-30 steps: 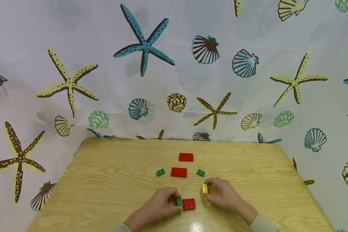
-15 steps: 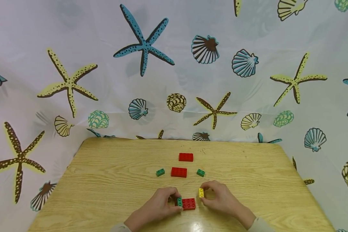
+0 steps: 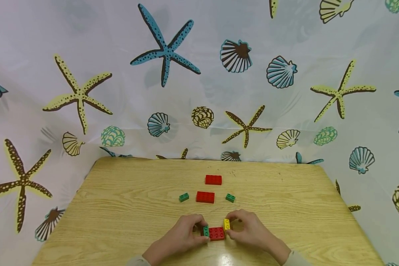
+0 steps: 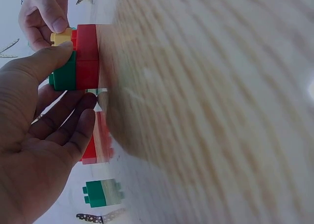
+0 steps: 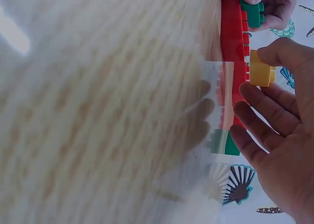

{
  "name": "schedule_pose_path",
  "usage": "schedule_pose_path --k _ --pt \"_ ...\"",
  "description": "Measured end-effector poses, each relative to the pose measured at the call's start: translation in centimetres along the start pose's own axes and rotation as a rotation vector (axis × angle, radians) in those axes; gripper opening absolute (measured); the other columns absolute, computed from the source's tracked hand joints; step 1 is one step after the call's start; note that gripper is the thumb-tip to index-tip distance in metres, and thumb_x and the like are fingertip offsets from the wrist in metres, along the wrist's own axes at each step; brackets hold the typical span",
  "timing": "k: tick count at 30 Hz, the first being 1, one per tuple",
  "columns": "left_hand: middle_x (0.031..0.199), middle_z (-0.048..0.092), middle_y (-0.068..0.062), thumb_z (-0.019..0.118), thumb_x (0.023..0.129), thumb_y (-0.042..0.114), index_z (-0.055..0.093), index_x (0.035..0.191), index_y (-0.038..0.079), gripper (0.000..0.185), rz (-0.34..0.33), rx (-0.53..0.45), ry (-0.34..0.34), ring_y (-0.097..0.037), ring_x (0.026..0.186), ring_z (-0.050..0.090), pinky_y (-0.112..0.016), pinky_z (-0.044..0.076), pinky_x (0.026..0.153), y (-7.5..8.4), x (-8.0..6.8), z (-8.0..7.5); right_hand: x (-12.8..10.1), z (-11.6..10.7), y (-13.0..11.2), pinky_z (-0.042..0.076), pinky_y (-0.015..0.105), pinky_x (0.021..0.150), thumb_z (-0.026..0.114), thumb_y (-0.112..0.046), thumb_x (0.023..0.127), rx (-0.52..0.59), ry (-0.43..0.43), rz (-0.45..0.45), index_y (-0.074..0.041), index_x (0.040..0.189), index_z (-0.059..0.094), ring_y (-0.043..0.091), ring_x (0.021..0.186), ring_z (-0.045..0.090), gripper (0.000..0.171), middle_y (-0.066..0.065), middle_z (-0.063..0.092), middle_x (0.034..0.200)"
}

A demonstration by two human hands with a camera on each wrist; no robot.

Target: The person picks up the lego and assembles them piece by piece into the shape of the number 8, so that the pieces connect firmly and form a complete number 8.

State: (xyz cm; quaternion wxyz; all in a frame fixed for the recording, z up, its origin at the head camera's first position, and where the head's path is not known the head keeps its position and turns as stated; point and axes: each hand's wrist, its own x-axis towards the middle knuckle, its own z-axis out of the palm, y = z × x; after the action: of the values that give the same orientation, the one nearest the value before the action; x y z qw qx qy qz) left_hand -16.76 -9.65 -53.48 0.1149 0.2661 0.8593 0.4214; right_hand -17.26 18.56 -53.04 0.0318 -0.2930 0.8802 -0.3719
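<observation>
Head view shows the left hand (image 3: 179, 240) pinching a green brick (image 3: 205, 231) seated on the near red brick (image 3: 217, 234), while the right hand (image 3: 252, 231) pinches a yellow brick (image 3: 226, 224) at its right end on the wooden table (image 3: 119, 221).

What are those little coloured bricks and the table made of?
The red brick, the green brick and the yellow brick look like moulded plastic: saturated colour, crisp studs, a slight sheen. The table looks like pale wood or wood-look laminate: the grain shows, and a glossy glare near the front edge.
</observation>
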Motion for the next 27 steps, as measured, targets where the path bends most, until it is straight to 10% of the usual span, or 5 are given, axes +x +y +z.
schedule_pose_path --k 27 --pt "0.1 0.071 0.009 0.086 0.091 0.031 0.07 0.102 0.019 0.023 0.021 0.013 0.01 -0.008 0.091 0.065 -0.025 0.055 0.08 0.15 -0.05 -0.07 0.11 0.89 -0.52 0.057 0.035 0.096 0.081 -0.03 0.093 0.05 -0.063 0.032 -0.017 0.119 0.074 0.013 0.108 0.07 0.03 -0.004 0.076 0.116"
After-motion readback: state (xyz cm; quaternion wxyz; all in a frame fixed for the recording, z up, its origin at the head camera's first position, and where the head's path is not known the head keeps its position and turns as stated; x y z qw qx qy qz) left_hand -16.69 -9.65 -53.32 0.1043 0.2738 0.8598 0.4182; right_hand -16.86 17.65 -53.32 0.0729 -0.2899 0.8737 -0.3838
